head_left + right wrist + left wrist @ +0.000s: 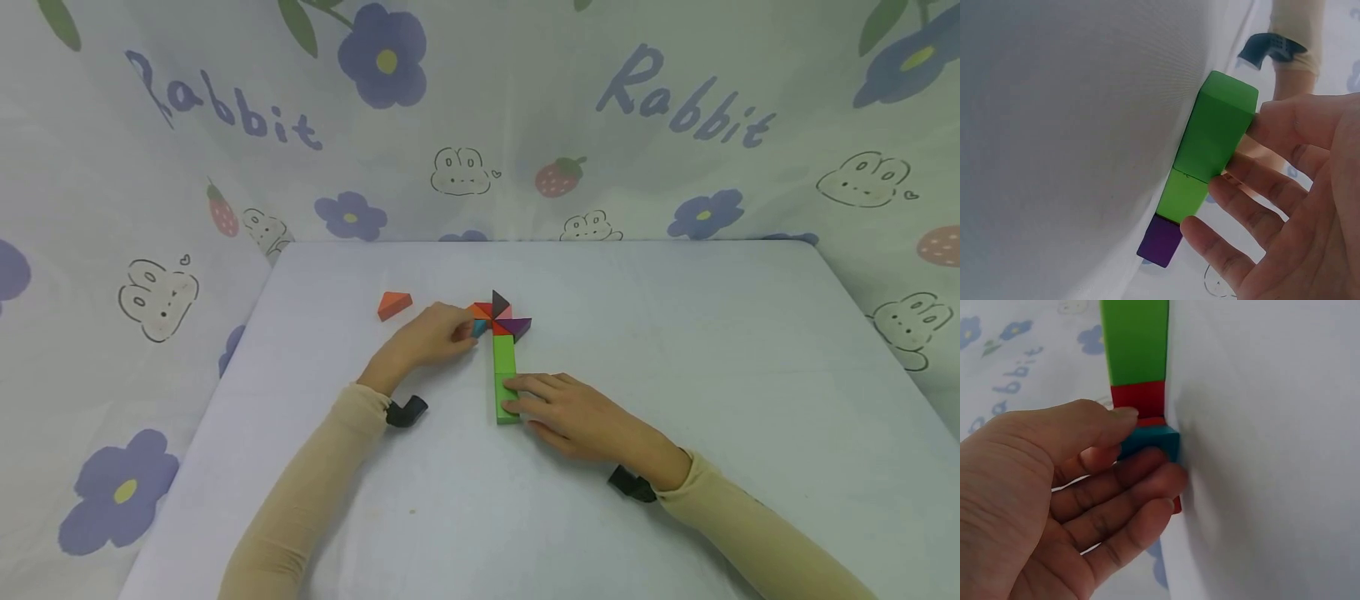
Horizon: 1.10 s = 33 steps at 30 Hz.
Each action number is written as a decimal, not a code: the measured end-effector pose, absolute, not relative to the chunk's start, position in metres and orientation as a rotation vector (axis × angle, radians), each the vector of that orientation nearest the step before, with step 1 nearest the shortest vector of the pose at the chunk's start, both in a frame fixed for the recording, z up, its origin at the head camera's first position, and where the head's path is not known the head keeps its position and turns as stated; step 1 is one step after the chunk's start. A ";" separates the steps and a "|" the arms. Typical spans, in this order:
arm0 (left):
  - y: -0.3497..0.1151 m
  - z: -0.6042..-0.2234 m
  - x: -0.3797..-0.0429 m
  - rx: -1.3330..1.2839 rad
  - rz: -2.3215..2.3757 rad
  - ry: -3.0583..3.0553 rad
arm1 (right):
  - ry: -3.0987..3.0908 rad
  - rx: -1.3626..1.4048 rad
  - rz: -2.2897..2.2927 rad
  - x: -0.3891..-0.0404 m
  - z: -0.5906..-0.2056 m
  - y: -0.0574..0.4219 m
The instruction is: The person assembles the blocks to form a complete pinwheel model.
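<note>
My left hand [433, 337] pinches a teal triangular block [1171, 441] between thumb and fingers, at the left side of a pinwheel of coloured triangular blocks. That pinwheel has a dark block [499, 302] on top, a purple block [517, 326] at right, and red and orange pieces; my left fingers partly cover it. Two green rectangular blocks run end to end from it toward me, the far one [504, 353] touching a red piece. Fingers of my right hand [581, 418], fairly straight, rest on the near green block [1219, 128].
A loose orange triangular block [394, 306] lies left of the pinwheel, beyond my left wrist. Black devices [408, 412] are worn at both wrists. The white table [675, 333] meets a patterned cloth backdrop [510, 125] at its far edge.
</note>
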<state>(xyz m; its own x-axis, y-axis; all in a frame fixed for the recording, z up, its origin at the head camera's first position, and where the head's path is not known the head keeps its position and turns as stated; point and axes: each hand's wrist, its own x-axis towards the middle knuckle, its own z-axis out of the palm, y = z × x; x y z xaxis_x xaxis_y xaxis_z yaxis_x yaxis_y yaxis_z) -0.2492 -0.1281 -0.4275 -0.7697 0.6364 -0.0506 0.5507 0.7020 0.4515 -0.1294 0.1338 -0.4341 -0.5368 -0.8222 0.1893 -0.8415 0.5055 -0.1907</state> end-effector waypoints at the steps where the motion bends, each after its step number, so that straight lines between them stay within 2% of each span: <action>1: -0.127 -0.428 -0.249 0.966 0.619 2.716 | -2.660 1.473 0.402 -0.130 -0.434 0.134; 33: -0.125 -0.426 -0.249 0.963 0.584 2.782 | -2.682 1.469 0.374 -0.130 -0.435 0.133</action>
